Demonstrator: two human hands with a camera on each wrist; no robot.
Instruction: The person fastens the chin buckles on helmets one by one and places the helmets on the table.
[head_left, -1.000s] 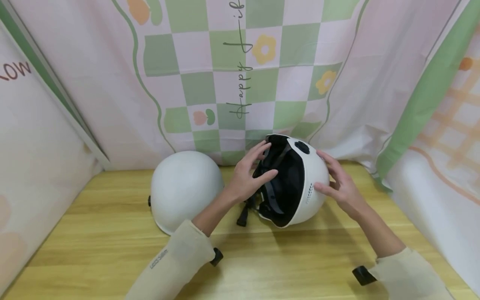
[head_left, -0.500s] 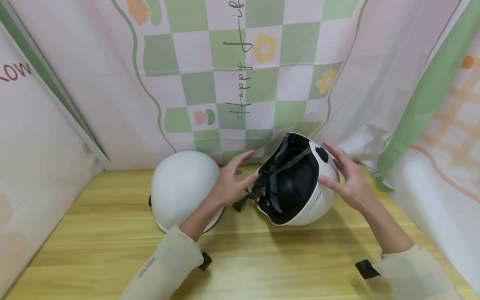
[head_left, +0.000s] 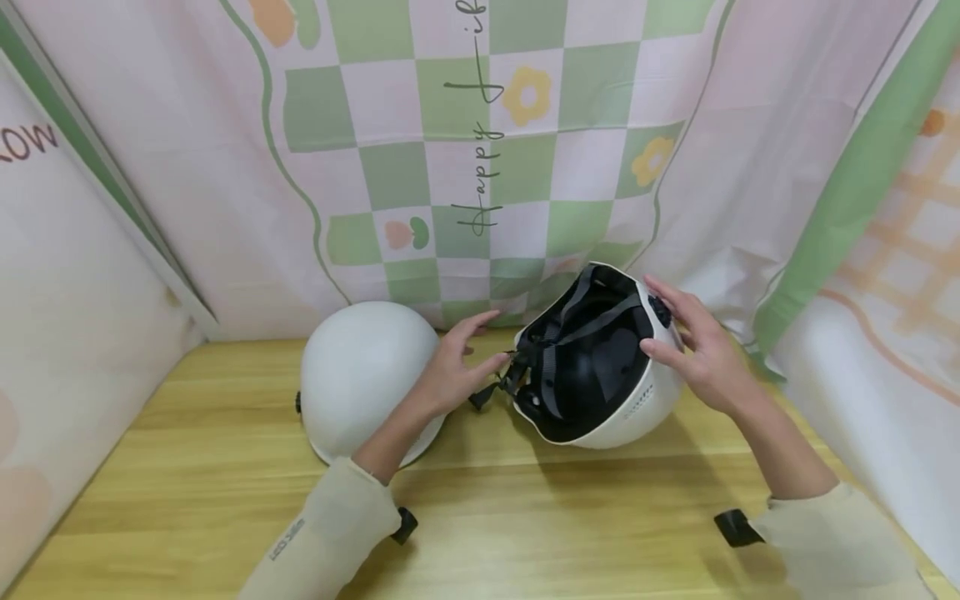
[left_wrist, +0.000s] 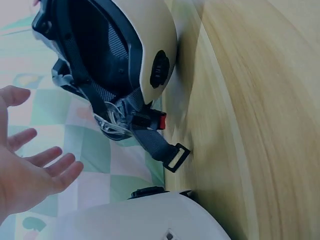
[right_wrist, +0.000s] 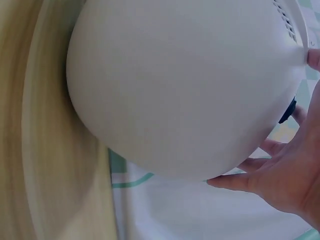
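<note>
A white helmet (head_left: 592,375) sits tilted on the table, its black lining and straps facing up and to the left. My right hand (head_left: 701,354) holds it at the right side, thumb at the rim and fingers spread over the outer shell. Between the two helmets hovers my left hand (head_left: 453,367), fingers apart and holding nothing; its thumb tip is close to the chin strap (head_left: 521,367). A buckle with a red part (left_wrist: 161,121) shows on that strap in the left wrist view. Partly behind the left forearm, a second white helmet (head_left: 367,375) lies dome up.
The wooden table (head_left: 562,525) runs back to a checked green-and-white curtain (head_left: 390,175). More printed cloth hangs at the left and right sides. A small black dial (head_left: 298,402) sticks out from the second helmet's left edge.
The right hand has tipped the helmet to the right, turning its opening more upward. My left hand has come away from the helmet opening, moving left and slightly down.
</note>
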